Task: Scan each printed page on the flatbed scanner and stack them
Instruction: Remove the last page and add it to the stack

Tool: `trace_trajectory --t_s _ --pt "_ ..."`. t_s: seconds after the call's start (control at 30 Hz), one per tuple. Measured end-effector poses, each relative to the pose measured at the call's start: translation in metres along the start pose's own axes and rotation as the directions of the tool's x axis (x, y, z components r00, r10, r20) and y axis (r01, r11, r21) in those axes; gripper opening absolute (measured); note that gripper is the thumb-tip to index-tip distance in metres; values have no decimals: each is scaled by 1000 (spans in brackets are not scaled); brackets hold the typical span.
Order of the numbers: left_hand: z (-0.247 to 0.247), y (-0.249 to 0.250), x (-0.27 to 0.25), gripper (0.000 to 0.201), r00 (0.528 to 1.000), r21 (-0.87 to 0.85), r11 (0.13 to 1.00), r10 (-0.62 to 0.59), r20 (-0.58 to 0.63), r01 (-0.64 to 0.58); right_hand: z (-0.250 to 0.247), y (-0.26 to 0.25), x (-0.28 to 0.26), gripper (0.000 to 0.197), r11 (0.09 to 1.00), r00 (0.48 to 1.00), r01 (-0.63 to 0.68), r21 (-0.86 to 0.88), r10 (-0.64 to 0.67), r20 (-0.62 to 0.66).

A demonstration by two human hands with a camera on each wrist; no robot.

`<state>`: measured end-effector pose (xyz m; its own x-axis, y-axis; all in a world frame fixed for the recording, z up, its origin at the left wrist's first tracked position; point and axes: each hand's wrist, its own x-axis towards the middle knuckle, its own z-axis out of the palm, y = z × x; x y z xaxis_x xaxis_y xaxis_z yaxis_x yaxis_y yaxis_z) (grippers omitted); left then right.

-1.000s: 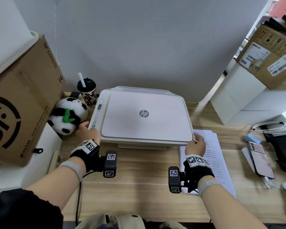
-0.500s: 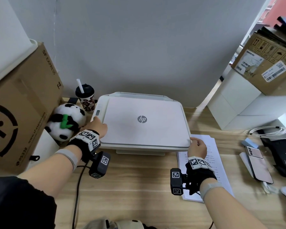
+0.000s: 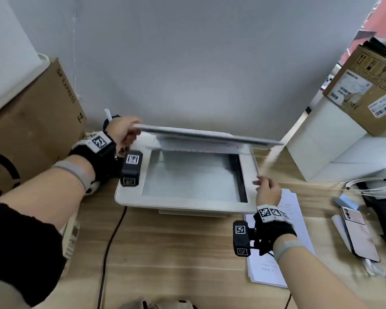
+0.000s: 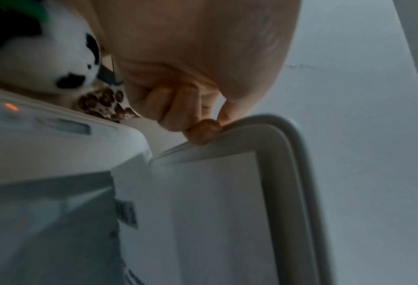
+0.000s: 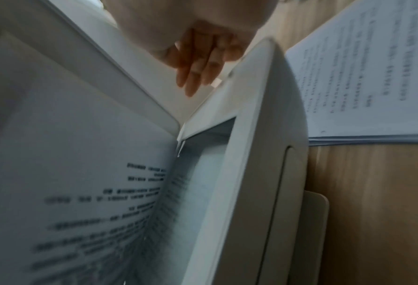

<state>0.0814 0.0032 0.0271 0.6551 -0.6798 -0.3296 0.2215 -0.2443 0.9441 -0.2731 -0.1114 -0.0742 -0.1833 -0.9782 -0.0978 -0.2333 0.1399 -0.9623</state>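
The white flatbed scanner (image 3: pixel 132 197) stands mid-desk with its lid (image 3: pixel 210 136) raised to a low angle. My left hand (image 3: pixel 129 130) pinches the lid's front-left corner (image 4: pixel 263 123) between thumb and fingers (image 4: pixel 203 131). The glass (image 3: pixel 187 175) lies uncovered. In the right wrist view, blurred printed text (image 5: pixel 93 192) shows on the lid's underside and is mirrored in the glass. My right hand (image 3: pixel 260 182) hovers at the scanner's right rim, its fingers (image 5: pixel 198 77) straight and holding nothing. A stack of printed pages (image 3: pixel 296 219) lies on the desk right of the scanner, partly under my right wrist.
A big cardboard box (image 3: pixel 31 141) stands at the left, with a panda plush (image 4: pixel 44 63) and a cup beside the scanner. White boxes (image 3: pixel 332 152) and a carton (image 3: pixel 370 90) fill the back right. A phone (image 3: pixel 359 233) and coiled cable (image 3: pixel 366 186) lie at the right. A black cord (image 3: pixel 112 237) crosses the desk.
My left hand went from the scanner's left side to the lid's corner and lifted it; the lid was shut and is now raised. My right hand let go of the front-right corner.
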Motion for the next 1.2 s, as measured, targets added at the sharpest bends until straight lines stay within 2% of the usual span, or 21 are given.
trace_trajectory --t_s 0.1,0.17,0.3,0.37,0.43,0.53,0.6,0.7,0.8,0.9,1.0,1.1,1.2 --pt "13 29 8 25 996 -194 977 75 -51 -84 21 -6 7 24 1000 986 18 -18 -15 169" --pt "26 42 13 25 984 -228 960 144 -105 -164 32 -11 12 24 998 961 -68 19 60 269" --pt "44 56 26 28 961 -113 963 224 -163 -243 43 -22 24 20 962 928 -243 126 192 319" --pt "50 59 31 35 950 4 961 274 -147 -276 46 -26 28 18 952 924 -264 154 203 325" --pt "53 56 35 50 948 114 951 299 -108 -287 48 -27 33 18 957 928 -250 147 194 319" --pt "51 34 42 63 972 304 931 228 -56 -201 48 -28 37 18 964 932 -230 131 179 314" --pt "48 11 48 52 981 444 881 191 -13 -166 47 -28 35 19 968 929 -225 112 179 323" --pt "42 -18 47 25 973 578 796 231 -12 -182 46 -25 32 21 972 927 -214 95 172 333" --pt "35 -29 49 20 956 640 741 291 -29 -206 46 -23 32 22 978 935 -188 86 152 321" --pt "37 -27 49 48 976 625 753 201 82 -208 49 -17 35 18 984 945 -171 57 148 291" --pt "47 -27 45 70 987 664 731 97 127 -158 51 -13 39 23 993 975 -110 -39 115 191" --pt "53 -33 47 73 993 685 720 82 81 -115 49 -19 41 31 989 987 -78 -123 94 132" --pt "56 -38 46 69 999 745 667 32 4 -24 49 -24 43 37 966 975 -103 -237 145 166"
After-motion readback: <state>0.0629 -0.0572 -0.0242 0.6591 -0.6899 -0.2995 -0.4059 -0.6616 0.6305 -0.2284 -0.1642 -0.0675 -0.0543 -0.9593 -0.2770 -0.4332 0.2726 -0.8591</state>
